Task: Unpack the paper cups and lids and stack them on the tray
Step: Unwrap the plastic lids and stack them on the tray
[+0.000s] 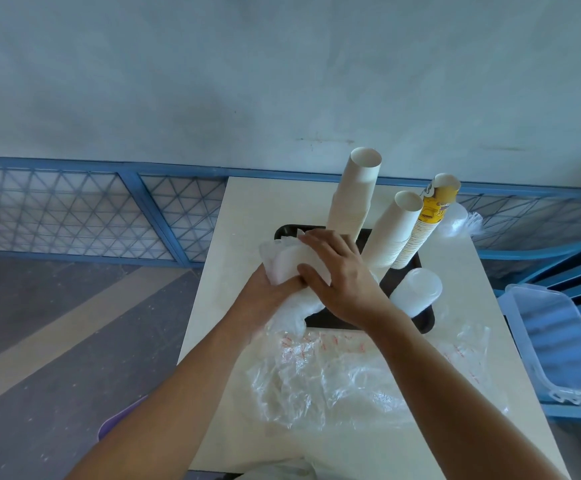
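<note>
A black tray (424, 323) lies on the small cream table (244, 216). On it stand two tall stacks of white paper cups (353, 199) (394, 230) and a stack of yellow printed cups (427, 223). A stack of clear lids (417, 289) rests at the tray's right side. Over the tray's left part, my left hand (265, 296) and my right hand (341, 275) both grip a stack of white lids in a plastic sleeve (285, 261). The right hand lies on top of it, the left hand holds it from below.
Crumpled clear plastic wrap (351, 375) covers the table's near part. More clear lids (455, 216) lie at the far right corner. A clear plastic bin (559, 341) sits on a blue chair to the right. A blue mesh fence (74, 209) runs behind.
</note>
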